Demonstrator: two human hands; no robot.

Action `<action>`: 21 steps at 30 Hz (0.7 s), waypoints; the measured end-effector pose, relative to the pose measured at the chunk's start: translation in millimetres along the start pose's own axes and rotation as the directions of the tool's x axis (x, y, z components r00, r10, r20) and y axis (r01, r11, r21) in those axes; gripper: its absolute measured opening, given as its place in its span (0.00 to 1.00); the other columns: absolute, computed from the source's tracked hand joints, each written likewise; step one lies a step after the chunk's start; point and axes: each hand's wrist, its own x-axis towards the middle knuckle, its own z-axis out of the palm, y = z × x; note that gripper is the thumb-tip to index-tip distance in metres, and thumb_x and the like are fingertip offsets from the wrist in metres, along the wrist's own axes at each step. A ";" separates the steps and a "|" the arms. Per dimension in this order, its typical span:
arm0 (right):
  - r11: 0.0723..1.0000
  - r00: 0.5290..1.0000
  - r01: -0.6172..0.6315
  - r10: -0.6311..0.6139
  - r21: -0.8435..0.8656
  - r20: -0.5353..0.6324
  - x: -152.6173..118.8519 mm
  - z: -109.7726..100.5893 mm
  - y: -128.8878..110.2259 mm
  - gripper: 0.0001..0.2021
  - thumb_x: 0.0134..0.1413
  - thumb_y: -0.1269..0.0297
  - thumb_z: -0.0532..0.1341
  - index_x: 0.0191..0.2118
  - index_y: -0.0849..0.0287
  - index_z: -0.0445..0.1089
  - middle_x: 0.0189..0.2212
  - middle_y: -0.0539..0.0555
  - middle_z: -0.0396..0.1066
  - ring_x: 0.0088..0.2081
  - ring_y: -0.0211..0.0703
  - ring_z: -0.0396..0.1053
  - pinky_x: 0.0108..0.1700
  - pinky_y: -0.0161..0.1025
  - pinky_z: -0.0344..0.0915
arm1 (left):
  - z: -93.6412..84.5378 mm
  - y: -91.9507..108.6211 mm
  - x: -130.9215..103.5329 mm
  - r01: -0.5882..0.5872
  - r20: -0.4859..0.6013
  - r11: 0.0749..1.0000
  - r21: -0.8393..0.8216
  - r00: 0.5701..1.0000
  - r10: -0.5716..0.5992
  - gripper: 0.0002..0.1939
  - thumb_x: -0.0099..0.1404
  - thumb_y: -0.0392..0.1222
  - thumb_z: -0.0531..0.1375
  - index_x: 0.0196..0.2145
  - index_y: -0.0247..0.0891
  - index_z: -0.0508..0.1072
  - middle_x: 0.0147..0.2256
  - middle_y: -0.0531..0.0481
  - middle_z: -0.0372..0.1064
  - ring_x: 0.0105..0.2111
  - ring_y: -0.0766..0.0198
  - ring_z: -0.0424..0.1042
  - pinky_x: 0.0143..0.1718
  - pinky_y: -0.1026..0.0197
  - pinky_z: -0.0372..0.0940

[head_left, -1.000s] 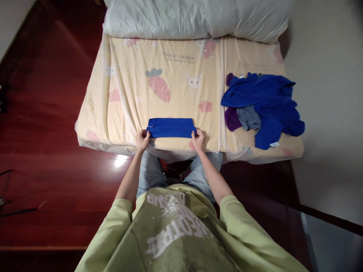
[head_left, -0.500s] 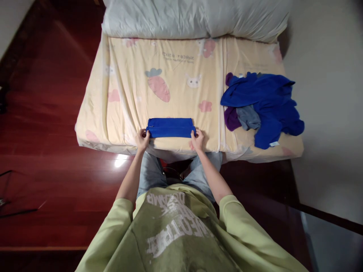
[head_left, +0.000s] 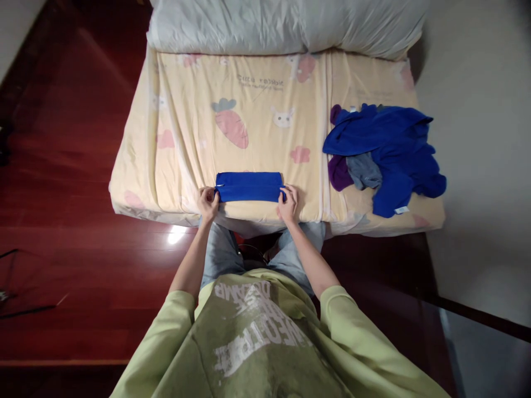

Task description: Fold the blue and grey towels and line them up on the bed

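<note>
Folded blue cloth lies flat on the near part of the bed, long side running left to right, between the person's two hands. Left hand at the cloth's left end: thumb and fingers closed in a pinch on the near left corner, palm outside the cloth. Right hand at the opposite end: fingers curled, thumb and fingertips pinching the near right corner. Most of the cloth extends away from the body, beyond the two grips; its far edge is clear of both hands. Small pale mark on the cloth near its left end, just beyond the left thumb.

Under the cloth: cream sheet printed with a carrot, a white animal head and pink shapes, wrinkled left of the left hand. Well off to the right of the right hand, a loose heap of clothes: mostly blue, with purple and grey pieces showing at its left side, a white tag at the near edge. Grey bedding along the far side of the bed.
</note>
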 end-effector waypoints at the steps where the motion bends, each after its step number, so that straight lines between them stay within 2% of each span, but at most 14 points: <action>1: 1.000 0.999 0.012 -0.011 -0.002 0.040 0.1 -1.0 -0.6 0.14 0.68 0.67 0.53 0.47 0.55 0.77 0.52 0.61 0.73 0.57 0.52 0.70 0.64 0.56 0.64 | 0.0 0.5 -0.5 -0.006 0.004 1.000 0.001 1.000 0.006 0.08 0.66 0.45 0.62 0.42 0.41 0.75 0.48 0.41 0.68 0.47 0.54 0.72 0.43 0.55 0.69; 4: 0.999 0.991 0.041 -0.044 0.027 0.123 1.5 -4.2 -2.5 0.17 0.67 0.70 0.51 0.47 0.55 0.78 0.52 0.60 0.76 0.58 0.51 0.68 0.65 0.57 0.63 | 1.8 -0.7 -2.3 -0.038 0.017 0.999 0.029 0.999 0.038 0.06 0.68 0.42 0.60 0.40 0.41 0.75 0.53 0.40 0.68 0.52 0.54 0.72 0.44 0.54 0.70; 9: 0.997 0.980 0.076 -0.081 0.033 0.181 4.9 -12.4 -5.1 0.18 0.64 0.70 0.52 0.53 0.56 0.76 0.54 0.58 0.76 0.59 0.50 0.68 0.66 0.54 0.63 | 1.4 -4.6 -2.8 -0.171 0.090 0.983 0.064 0.982 0.165 0.10 0.70 0.38 0.54 0.38 0.42 0.76 0.50 0.44 0.75 0.54 0.53 0.71 0.55 0.48 0.68; 12: 0.995 0.966 0.096 -0.099 0.023 0.241 7.1 -20.1 -5.1 0.21 0.59 0.70 0.55 0.56 0.56 0.73 0.58 0.57 0.73 0.61 0.52 0.65 0.68 0.54 0.60 | -4.6 -4.6 -1.7 -0.194 0.175 0.976 0.099 0.969 0.175 0.11 0.70 0.40 0.54 0.42 0.41 0.76 0.54 0.44 0.74 0.54 0.52 0.70 0.55 0.48 0.67; 14: 0.991 0.946 0.129 -0.129 0.021 0.298 8.9 -25.4 -4.4 0.24 0.55 0.69 0.57 0.58 0.57 0.71 0.61 0.57 0.70 0.62 0.53 0.64 0.69 0.54 0.58 | -9.7 -4.5 -0.5 -0.252 0.252 0.962 0.109 0.943 0.218 0.12 0.68 0.42 0.56 0.47 0.40 0.75 0.57 0.42 0.71 0.57 0.51 0.68 0.57 0.47 0.66; 18: 0.983 0.917 0.183 -0.168 -0.009 0.362 11.4 -29.2 -1.9 0.29 0.50 0.70 0.59 0.61 0.59 0.67 0.63 0.59 0.68 0.64 0.55 0.63 0.69 0.54 0.57 | -15.8 -5.5 2.7 -0.367 0.369 0.924 0.107 0.878 0.306 0.26 0.60 0.44 0.63 0.56 0.39 0.71 0.62 0.39 0.66 0.61 0.45 0.64 0.63 0.43 0.61; 21: 0.987 0.934 0.160 -0.142 -0.029 0.328 11.9 -24.3 0.4 0.28 0.50 0.72 0.58 0.60 0.60 0.67 0.61 0.60 0.69 0.63 0.52 0.64 0.68 0.52 0.59 | -14.6 -4.9 5.1 -0.332 0.356 0.937 0.108 0.893 0.275 0.28 0.59 0.41 0.62 0.58 0.39 0.71 0.60 0.39 0.67 0.61 0.46 0.65 0.63 0.44 0.61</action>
